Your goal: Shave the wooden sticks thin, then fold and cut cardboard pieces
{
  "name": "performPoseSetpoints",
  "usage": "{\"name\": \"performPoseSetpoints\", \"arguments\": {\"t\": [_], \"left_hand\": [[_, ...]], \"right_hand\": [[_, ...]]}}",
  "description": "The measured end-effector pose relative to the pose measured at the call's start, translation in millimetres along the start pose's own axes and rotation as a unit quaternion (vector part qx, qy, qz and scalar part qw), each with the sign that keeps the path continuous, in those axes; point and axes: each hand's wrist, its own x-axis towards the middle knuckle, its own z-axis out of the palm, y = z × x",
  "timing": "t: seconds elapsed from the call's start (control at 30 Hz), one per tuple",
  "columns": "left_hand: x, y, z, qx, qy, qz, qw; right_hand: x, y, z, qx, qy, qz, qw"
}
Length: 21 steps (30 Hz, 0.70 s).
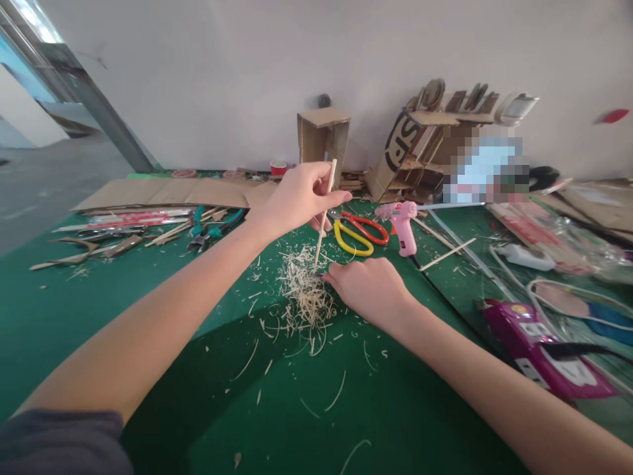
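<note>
My left hand (pixel 297 194) is closed round a thin pale wooden stick (pixel 325 218), held steeply tilted with its lower end down at a heap of curly wood shavings (pixel 306 290). My right hand (pixel 370 287) is closed at that lower end, thumb and fingers pinched. A small dark, thin piece like a blade (pixel 317 276) shows at its fingertips, touching or very near the stick; most of it is hidden. Just beyond the hands lie scissors with one yellow and one red handle (pixel 353 247), and a pink glue gun (pixel 405 227) stands to their right.
Pliers with teal handles (pixel 198 227), sticks and a cardboard strip (pixel 163 193) lie at the left. Cardboard structures (pixel 324 132) stand against the wall. At the right are a purple device (pixel 546 349), a white power strip (pixel 527 256), cables and plastic packaging. Loose shavings dot the green tabletop (pixel 217 402).
</note>
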Motion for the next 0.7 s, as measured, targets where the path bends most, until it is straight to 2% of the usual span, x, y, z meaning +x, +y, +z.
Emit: {"name": "performPoseSetpoints", "arguments": {"t": [0.13, 0.2, 0.43, 0.7], "left_hand": [[1.1, -2.1, 1.6, 0.011, 0.013, 0.011, 1.0], [1.5, -3.4, 3.8, 0.024, 0.025, 0.011, 0.999], [0.2, -2.0, 12.4, 0.051, 0.069, 0.021, 0.996], [2.5, -5.9, 8.7, 0.035, 0.066, 0.009, 0.997]], "right_hand": [[1.2, 1.4, -7.8, -0.006, 0.056, 0.057, 0.997], [1.8, 2.2, -10.9, -0.011, 0.06, 0.069, 0.996], [-5.4, -2.3, -5.3, 0.01, -0.025, 0.013, 1.0], [-8.7, 2.1, 1.1, 0.043, -0.025, 0.029, 0.998]]}}
